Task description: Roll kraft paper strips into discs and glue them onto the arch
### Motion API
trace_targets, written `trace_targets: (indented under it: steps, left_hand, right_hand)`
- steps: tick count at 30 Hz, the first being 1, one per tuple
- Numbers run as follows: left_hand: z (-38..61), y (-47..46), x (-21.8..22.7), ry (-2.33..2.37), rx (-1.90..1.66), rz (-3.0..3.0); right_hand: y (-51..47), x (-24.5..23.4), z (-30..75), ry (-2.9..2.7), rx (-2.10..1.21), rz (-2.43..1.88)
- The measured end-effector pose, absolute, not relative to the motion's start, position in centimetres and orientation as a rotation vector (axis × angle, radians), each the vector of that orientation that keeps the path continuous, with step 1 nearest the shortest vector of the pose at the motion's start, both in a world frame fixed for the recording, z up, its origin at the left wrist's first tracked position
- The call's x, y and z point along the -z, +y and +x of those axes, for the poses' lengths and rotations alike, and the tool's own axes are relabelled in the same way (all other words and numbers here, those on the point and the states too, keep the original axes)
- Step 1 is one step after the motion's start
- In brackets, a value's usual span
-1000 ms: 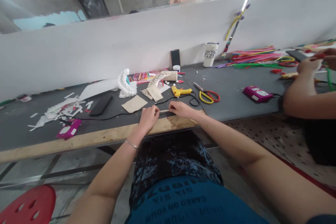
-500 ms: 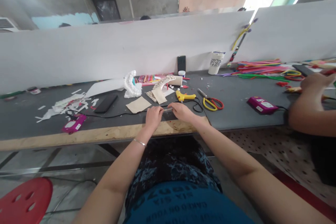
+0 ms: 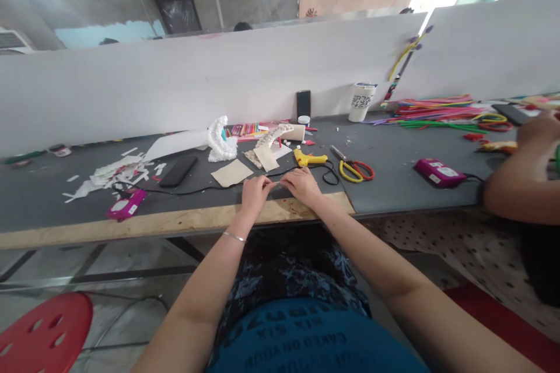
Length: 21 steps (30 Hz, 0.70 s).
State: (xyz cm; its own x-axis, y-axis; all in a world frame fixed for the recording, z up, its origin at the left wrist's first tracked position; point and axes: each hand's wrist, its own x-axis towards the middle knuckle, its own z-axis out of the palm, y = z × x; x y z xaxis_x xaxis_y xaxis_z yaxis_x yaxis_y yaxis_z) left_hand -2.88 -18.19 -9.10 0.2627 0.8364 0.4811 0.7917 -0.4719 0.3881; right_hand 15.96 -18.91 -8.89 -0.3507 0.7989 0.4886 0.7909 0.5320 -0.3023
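My left hand (image 3: pixel 255 192) and my right hand (image 3: pixel 301 186) meet near the table's front edge, fingers pinched on the two ends of a thin pale strip (image 3: pixel 275 184). Most of the strip is hidden by my fingers, and its material is unclear. Just beyond my hands lies a flat beige piece of card (image 3: pixel 231 173). A smaller beige piece (image 3: pixel 266 158) rests against a bumpy cream-coloured curved shape (image 3: pixel 275 137). A yellow glue gun (image 3: pixel 310 158) lies beyond my right hand, with scissors (image 3: pixel 355 171) to its right.
A white bumpy crescent (image 3: pixel 221 143), a black phone (image 3: pixel 178 171), paper scraps (image 3: pixel 116 172) and a purple box (image 3: pixel 126 205) with a cable are to the left. A white cup (image 3: pixel 362 102), pipe cleaners (image 3: pixel 437 112) and another purple box (image 3: pixel 440 172) are right, near another person's arm (image 3: pixel 520 180).
My hands stay together at the strip; the right fingers have shifted slightly and less of the strip shows. The other person's hand at the right has moved a little.
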Motion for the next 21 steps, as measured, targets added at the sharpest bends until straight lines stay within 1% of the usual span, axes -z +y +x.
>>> trace_targets:
  steps: [10,21]
  left_hand:
    - [-2.8,-18.5,8.6,1.400,-1.004,2.420]
    - [-2.4,-18.9,8.4,1.511,-1.092,2.418]
  right_hand:
    - [-18.5,10.3,16.2,-2.067,-0.160,-1.362]
    - [-18.0,10.4,16.1,-1.978,-0.596,-1.123]
